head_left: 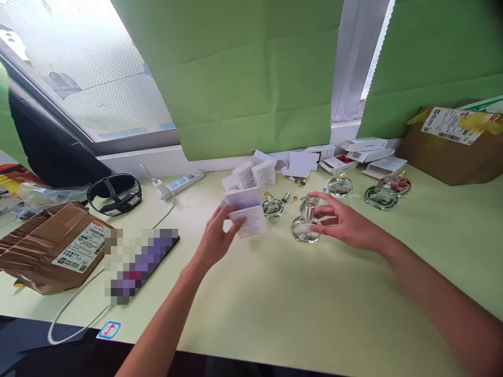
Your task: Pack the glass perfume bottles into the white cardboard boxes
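My left hand [218, 233] is closed on a small white carton [251, 222] with printed text, its flap standing up toward the back. My right hand [340, 222] curls round the right side of a clear glass perfume bottle [306, 230] with a silver cap, thumb at its front. The bottle is upright, at or just above the table. Behind it, another perfume bottle [307, 201] is partly covered by my fingers. Between my hands is a bottle with a gold neck [273, 207], a loose silver cap [285, 197] beside it.
More perfume bottles [380, 197] stand at the right back. White cartons [367, 152] and papers lie along the wall. Brown cardboard boxes [451, 152] stand at both sides. At the left are a black headset [113, 193], a power strip [183, 183], a phone-like device [145, 264] and a white cable [74, 298].
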Demonstrator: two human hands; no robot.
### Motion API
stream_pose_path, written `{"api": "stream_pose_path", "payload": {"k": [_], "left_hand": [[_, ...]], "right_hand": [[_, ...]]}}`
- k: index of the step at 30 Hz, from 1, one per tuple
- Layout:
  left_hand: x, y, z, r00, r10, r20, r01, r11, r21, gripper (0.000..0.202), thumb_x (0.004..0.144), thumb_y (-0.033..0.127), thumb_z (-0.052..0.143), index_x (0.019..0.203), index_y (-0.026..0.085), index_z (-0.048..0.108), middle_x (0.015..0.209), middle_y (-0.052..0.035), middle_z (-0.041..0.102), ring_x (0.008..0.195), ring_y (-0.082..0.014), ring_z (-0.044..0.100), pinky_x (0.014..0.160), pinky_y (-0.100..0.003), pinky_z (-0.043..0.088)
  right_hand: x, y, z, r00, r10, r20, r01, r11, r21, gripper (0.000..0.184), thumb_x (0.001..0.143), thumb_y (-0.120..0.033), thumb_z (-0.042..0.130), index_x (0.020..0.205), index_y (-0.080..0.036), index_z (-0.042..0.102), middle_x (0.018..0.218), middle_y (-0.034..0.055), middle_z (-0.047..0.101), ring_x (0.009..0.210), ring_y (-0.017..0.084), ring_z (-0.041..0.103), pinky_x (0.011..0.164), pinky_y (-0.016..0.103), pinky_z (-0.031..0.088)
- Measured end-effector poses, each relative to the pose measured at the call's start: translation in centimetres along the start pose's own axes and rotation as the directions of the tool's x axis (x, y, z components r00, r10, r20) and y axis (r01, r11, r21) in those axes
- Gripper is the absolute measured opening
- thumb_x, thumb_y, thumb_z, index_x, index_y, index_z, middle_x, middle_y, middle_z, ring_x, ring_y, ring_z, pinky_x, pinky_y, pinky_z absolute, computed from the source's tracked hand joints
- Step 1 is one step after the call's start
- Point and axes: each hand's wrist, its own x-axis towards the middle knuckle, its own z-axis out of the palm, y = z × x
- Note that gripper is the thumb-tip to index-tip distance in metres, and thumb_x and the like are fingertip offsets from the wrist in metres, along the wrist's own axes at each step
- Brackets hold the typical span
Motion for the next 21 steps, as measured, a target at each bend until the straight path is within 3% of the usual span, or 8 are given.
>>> {"api": "stream_pose_path", "payload": {"k": [2,5,8,14,17,21], "left_hand": [[0.3,1.7,1.9,0.998,0.046,0.052,-0.045,0.998,-0.033,0.027,0.095,0.041,0.056,0.118,0.026,0.051,0.115,-0.0049,0.063,0.1,-0.0186,0.062,0.082,-0.032,0.053],[1.0,3.5,5.0,0.99,0.094,0.104,-0.086,0.993,-0.08,0.04,0.095,0.04,0.058,0.129,0.027,0.043,0.124,-0.0064,0.061,0.099,-0.0181,0.061,0.085,-0.033,0.052],[2.2,4.6,7.9,0.986,0.139,0.097,-0.125,0.983,-0.136,0.042,0.094,0.04,0.058,0.131,0.027,0.041,0.125,-0.0071,0.061,0.097,-0.0178,0.061,0.086,-0.033,0.052],[2.8,5.0,12.1,0.96,0.277,-0.047,-0.28,0.941,-0.189,0.048,0.091,0.037,0.063,0.131,0.027,0.041,0.124,-0.0097,0.061,0.099,-0.0209,0.062,0.086,-0.035,0.051],[2.1,4.6,12.9,0.961,0.253,-0.113,-0.272,0.938,-0.213,0.054,0.089,0.036,0.066,0.134,0.027,0.037,0.13,-0.0106,0.059,0.101,-0.0208,0.062,0.087,-0.035,0.051],[1.4,4.5,12.6,0.967,0.226,-0.12,-0.251,0.934,-0.254,0.065,0.086,0.033,0.069,0.139,0.028,0.033,0.138,-0.0118,0.053,0.108,-0.0221,0.06,0.09,-0.036,0.051]], "right_hand": [[-0.7,-1.3,-2.1,1.0,0.023,0.006,-0.023,1.0,0.018,0.081,0.078,-0.048,0.075,0.147,-0.034,0.036,0.119,0.008,0.067,0.106,0.025,0.068,0.096,0.041,0.053],[-1.5,-3.6,-5.2,1.0,0.0,-0.013,0.0,1.0,-0.008,0.078,0.077,-0.046,0.077,0.145,-0.038,0.04,0.114,0.0062,0.067,0.101,0.024,0.069,0.087,0.036,0.057],[-1.5,-6.0,-7.1,0.986,-0.134,-0.102,0.126,0.989,-0.08,0.073,0.078,-0.043,0.077,0.142,-0.041,0.043,0.112,0.0036,0.066,0.098,0.02,0.066,0.078,0.029,0.057],[-0.1,-8.6,-6.6,0.906,-0.408,-0.116,0.38,0.902,-0.206,0.064,0.09,-0.027,0.063,0.146,-0.041,0.035,0.098,0.0008,0.055,0.098,0.016,0.058,0.07,0.026,0.052],[0.7,-8.6,-6.0,0.9,-0.426,-0.094,0.379,0.87,-0.317,0.052,0.092,-0.028,0.06,0.14,-0.041,0.045,0.103,0.0014,0.057,0.098,0.017,0.058,0.077,0.03,0.052],[1.1,-8.4,-5.9,0.902,-0.424,-0.079,0.356,0.835,-0.42,0.047,0.093,-0.032,0.06,0.137,-0.042,0.049,0.104,0.0,0.064,0.089,0.017,0.061,0.079,0.035,0.051]]}}
